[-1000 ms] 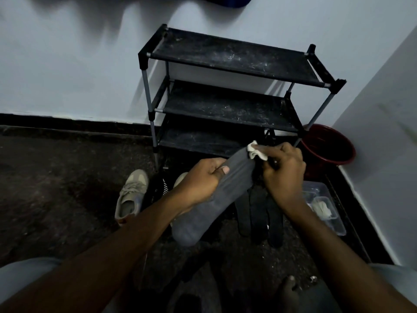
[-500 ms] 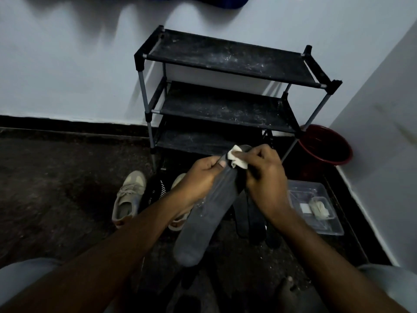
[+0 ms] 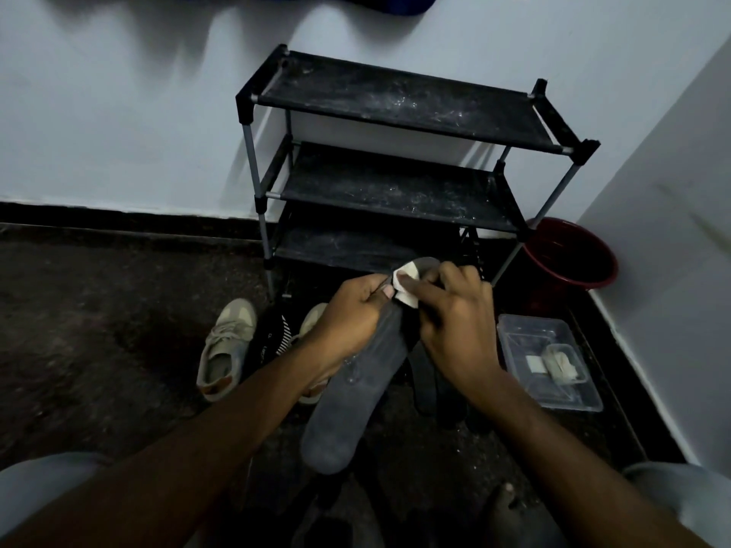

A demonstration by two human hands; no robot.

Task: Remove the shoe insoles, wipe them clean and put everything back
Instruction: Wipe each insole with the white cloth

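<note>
Before dusty rack [image 3: 399,100], left hand [image 3: 348,316] gripping long grey insole [image 3: 352,393], right hand [image 3: 455,322] pressing crumpled white wipe [image 3: 407,284]

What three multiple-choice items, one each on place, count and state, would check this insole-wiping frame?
1. Where is the red bucket?
A. right of the shoe rack
B. on its top shelf
C. left of the beige shoe

2. How many shelves does the rack have?
A. two
B. three
C. five

3. What state is the grey insole in?
A. inside a shoe
B. lying on the rack
C. held up, out of the shoe

Key: 1 A, it stands in the corner beside the rack. 2 B, three tiers show. 3 C, the left hand holds it while the right hand presses a white wipe on it.
</note>
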